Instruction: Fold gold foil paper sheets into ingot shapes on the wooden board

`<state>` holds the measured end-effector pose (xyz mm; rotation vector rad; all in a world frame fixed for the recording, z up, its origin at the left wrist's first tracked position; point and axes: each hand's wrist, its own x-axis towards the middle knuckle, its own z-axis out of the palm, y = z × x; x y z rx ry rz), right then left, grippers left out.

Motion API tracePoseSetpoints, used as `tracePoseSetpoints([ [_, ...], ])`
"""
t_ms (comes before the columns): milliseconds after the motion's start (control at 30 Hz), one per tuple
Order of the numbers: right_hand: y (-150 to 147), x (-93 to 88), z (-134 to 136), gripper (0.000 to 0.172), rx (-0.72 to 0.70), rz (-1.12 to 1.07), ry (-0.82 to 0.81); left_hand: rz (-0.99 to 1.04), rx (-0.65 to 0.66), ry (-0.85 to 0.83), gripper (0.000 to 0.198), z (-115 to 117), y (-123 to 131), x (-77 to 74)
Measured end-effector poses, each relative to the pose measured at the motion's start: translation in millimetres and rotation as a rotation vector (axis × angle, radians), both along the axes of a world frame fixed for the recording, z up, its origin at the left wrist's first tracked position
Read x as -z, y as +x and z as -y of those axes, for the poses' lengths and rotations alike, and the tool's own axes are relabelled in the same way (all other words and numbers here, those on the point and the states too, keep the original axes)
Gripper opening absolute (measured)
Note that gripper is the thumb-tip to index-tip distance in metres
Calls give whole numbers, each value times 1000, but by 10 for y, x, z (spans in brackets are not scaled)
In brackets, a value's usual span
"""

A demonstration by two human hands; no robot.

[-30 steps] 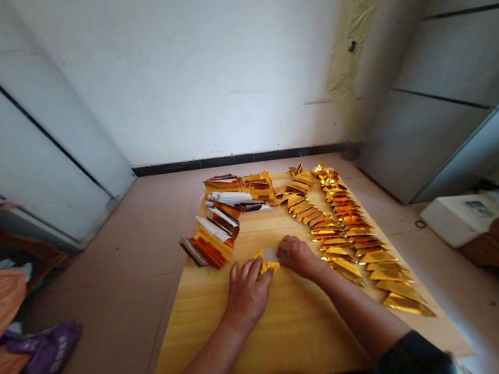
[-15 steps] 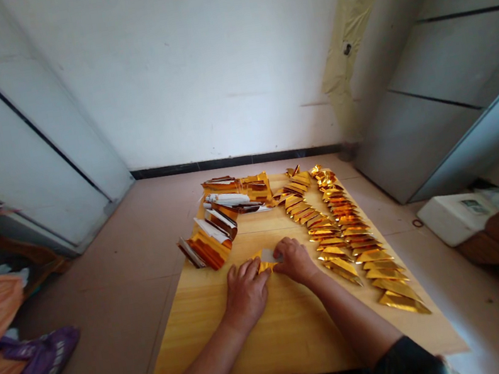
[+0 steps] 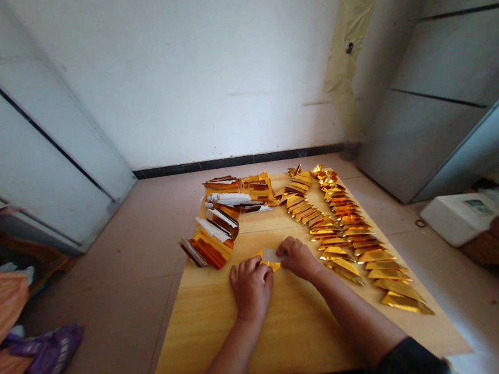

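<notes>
A small gold and grey paper sheet (image 3: 271,257) lies partly folded near the middle of the wooden board (image 3: 200,348). My left hand (image 3: 252,285) pinches its left end, with the thumb and forefinger together. At the right end, my right hand (image 3: 298,258) has bent fingers closed on the paper. To the right of my hands, folded gold paper pieces (image 3: 348,221) overlap in two long rows. Loose stacks of gold and white paper (image 3: 213,241) spread over the board's far left part.
A white wall (image 3: 212,78) stands behind the board, with grey cabinets (image 3: 444,90) on the right. Orange and purple bags (image 3: 45,368) lie at the left. A white box (image 3: 458,219) sits on the right, beside brown furniture.
My left hand has turned more upright and its fingers have curled in on the paper's left end. My right hand has shifted slightly to the right. The view has moved a little.
</notes>
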<state>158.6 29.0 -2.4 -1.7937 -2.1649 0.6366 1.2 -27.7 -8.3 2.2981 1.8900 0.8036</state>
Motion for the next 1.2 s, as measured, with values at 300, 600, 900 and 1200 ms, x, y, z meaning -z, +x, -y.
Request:
tracePoseSetpoints([
  [300, 9, -50, 6, 27, -49, 13, 32, 64, -14, 3, 16, 8, 20, 39],
  [600, 35, -119, 322, 21, -287, 208, 230, -110, 188, 33, 24, -117, -147, -18],
  [900, -67, -99, 486, 15, -291, 243, 241, -117, 401, 27, 26, -374, -278, 60],
  [1200, 38, -109, 433, 17, -343, 171, 232, -116, 391, -26, 14, -344, -250, -66],
])
